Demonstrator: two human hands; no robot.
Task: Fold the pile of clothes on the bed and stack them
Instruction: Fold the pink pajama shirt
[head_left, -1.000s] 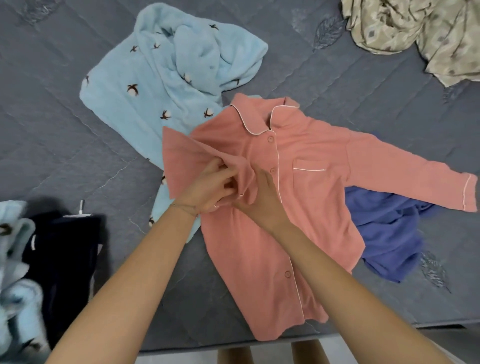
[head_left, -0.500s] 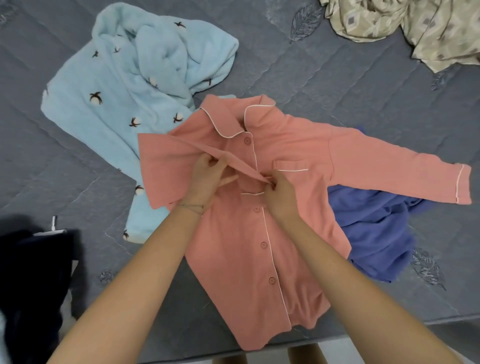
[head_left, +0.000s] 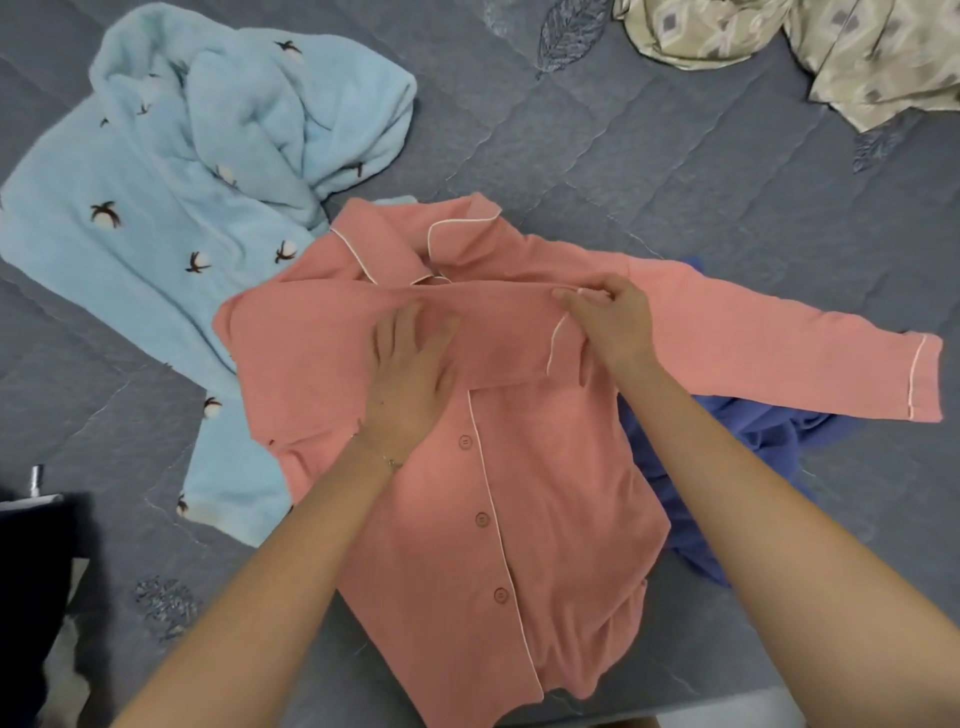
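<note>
A salmon-pink button-up pyjama shirt (head_left: 519, 545) with white piping lies face up on the grey quilted bed (head_left: 597, 171). Its left sleeve is folded across the chest, cuff toward the right. My left hand (head_left: 410, 374) presses flat on that folded sleeve. My right hand (head_left: 608, 322) pinches the sleeve's cuff end over the chest. The other sleeve stretches out flat to the right. A light blue fleece garment (head_left: 197, 197) with small dark motifs lies crumpled to the upper left, partly under the shirt. A blue-violet garment (head_left: 753, 457) lies under the shirt's right side.
A beige patterned garment (head_left: 831, 47) is bunched at the top right. Dark clothing (head_left: 31, 597) sits at the left edge. The bed's front edge runs along the bottom of the view.
The left sleeve has been drawn across the chest to the right by my right hand. My left hand let go of it and now lies flat on the fold.
</note>
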